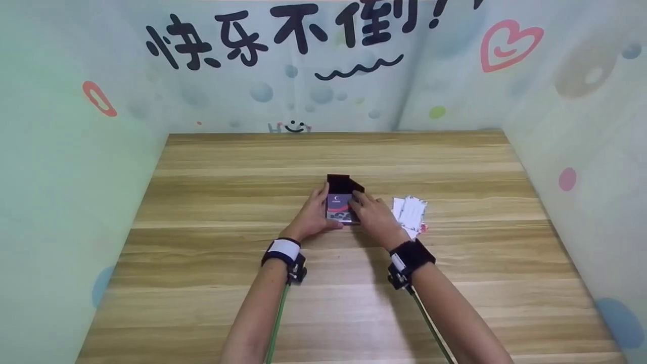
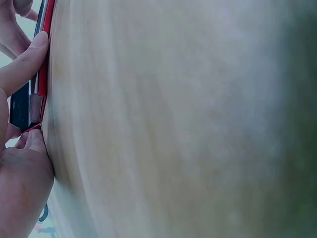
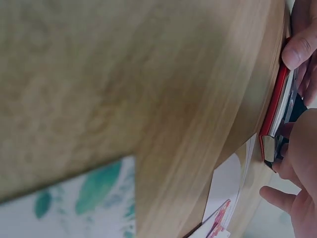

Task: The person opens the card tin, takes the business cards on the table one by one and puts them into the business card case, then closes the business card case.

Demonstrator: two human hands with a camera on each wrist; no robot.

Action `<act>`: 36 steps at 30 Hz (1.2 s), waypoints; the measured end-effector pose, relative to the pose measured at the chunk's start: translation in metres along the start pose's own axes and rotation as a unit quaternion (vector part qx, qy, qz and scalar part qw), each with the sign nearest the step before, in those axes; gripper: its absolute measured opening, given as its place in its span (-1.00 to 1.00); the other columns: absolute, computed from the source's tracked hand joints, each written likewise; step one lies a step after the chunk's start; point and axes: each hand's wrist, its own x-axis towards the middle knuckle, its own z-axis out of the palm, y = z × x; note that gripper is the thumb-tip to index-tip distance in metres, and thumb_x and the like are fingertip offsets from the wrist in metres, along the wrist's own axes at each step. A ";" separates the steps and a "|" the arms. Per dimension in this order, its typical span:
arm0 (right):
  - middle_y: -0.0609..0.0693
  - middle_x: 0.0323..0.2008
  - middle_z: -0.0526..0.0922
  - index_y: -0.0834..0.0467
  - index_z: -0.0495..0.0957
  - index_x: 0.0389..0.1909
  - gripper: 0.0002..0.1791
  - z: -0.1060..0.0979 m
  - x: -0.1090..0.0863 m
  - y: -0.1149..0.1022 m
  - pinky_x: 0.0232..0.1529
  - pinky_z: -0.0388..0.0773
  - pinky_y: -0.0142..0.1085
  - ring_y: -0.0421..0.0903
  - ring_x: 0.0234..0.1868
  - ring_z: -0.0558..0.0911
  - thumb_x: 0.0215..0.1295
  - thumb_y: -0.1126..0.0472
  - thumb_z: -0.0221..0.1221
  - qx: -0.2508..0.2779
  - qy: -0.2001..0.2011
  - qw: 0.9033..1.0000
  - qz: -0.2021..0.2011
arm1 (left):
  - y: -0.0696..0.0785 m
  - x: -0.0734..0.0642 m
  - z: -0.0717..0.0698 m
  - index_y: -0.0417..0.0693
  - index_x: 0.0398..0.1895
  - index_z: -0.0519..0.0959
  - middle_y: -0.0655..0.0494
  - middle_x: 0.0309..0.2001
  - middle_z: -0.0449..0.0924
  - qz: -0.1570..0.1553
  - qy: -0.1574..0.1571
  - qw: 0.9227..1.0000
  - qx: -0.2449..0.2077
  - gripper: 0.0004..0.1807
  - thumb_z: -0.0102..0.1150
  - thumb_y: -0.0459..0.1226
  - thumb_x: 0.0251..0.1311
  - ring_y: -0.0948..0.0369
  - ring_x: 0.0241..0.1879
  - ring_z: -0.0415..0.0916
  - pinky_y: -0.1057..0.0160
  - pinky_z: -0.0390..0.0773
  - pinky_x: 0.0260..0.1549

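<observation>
A small card case [image 1: 337, 183] with a raised dark flap lies on the table between both hands. On its front shows a card [image 1: 336, 203] with a crescent mark and a red stripe; red edging runs along the case [image 3: 275, 101] in the right wrist view. The left hand [image 1: 309, 216] holds the case by its left side, its thumb [image 2: 35, 44] against the near edge. Bent fingers of the right hand [image 1: 379, 217] grip the right side, partly over the card. Those fingers hide what lies beneath them.
Several loose white cards [image 1: 413, 212] with leaf prints overlap just right of the right hand. One corner of a leaf-printed card [image 3: 99, 186] shows close up in the right wrist view. Printed walls [image 1: 333, 101] stand behind the wooden table [image 1: 212, 212] and at both sides.
</observation>
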 end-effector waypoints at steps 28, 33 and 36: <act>0.25 0.40 0.39 0.33 0.32 0.40 -0.25 -0.003 -0.019 -0.020 0.36 0.35 0.26 0.22 0.40 0.41 0.14 0.32 0.30 0.023 -0.041 0.999 0.022 | -0.001 0.000 0.000 -0.27 0.58 -0.19 -0.32 0.57 -0.13 0.008 0.012 1.000 0.010 0.33 0.60 -0.29 -0.13 -0.09 0.59 -0.11 0.11 -0.03 0.58; 0.27 0.43 0.33 0.30 0.27 0.44 -0.25 -0.002 -0.026 -0.023 0.38 0.35 0.20 0.21 0.43 0.37 0.23 0.22 0.24 0.042 -0.009 0.998 0.035 | 0.000 0.000 0.001 -0.27 0.58 -0.18 -0.31 0.58 -0.17 0.008 0.008 1.000 -0.001 0.32 0.60 -0.30 -0.13 -0.09 0.60 -0.14 0.11 -0.01 0.57; 0.30 0.40 0.36 0.27 0.33 0.40 -0.36 -0.002 -0.032 -0.024 0.35 0.39 0.18 0.23 0.38 0.42 0.34 0.15 0.19 0.064 0.041 0.997 0.033 | 0.001 -0.001 0.000 -0.25 0.58 -0.17 -0.29 0.59 -0.17 0.005 0.009 1.000 0.011 0.32 0.60 -0.27 -0.13 -0.11 0.60 -0.16 0.08 -0.03 0.58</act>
